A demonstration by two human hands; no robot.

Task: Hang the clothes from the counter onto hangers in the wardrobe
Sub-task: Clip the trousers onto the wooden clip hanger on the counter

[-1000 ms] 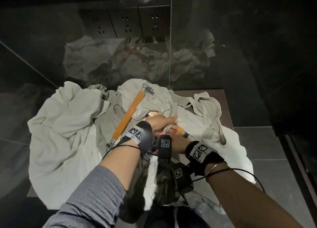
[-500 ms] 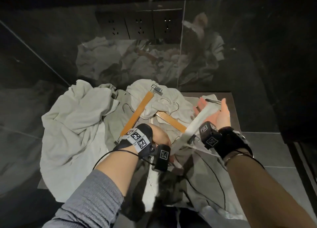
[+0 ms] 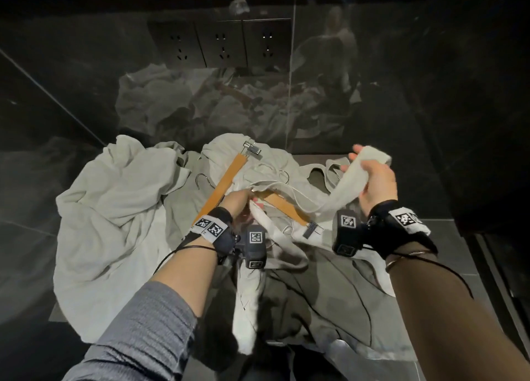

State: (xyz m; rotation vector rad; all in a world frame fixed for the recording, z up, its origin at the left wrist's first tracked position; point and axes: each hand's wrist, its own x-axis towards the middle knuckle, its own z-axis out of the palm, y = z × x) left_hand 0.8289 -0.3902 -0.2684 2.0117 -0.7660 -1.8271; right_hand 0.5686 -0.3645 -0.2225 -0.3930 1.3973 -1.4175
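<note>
A glossy black wall (image 3: 86, 99), set with three dark socket plates (image 3: 220, 47), backs a small dark worktop (image 3: 312, 159) and throws back a dim reflection of the heap lying on it. The task's thing at this moment is a pale fabric strap (image 3: 341, 192), part of the light garment at the centre of the pile: it runs taut from the middle of the heap out toward three o'clock, where the right hand (image 3: 377, 184) has it draped over the palm with the fingers (image 3: 372, 166) curled around it. It is likely drawn out this way to free it from the clutter and find where it belongs on the hanger. At the other end the left hand (image 3: 236, 205) is closed on the cloth where it meets a wooden clip hanger (image 3: 284, 208), apparently anchoring garment and hanger so the pull does not drag both away. A second wooden clip hanger (image 3: 226, 179) lies loose toward eleven o'clock, one metal clip showing at its far end and its metal hook resting on the cloth beside it. Further out, a large crumpled pale sheet-like garment (image 3: 109, 214) fills the nine o'clock side of the worktop, and a darker olive garment (image 3: 324, 300) spills off the near edge at six o'clock. No wardrobe is in view, so hanging seems some way off.
</note>
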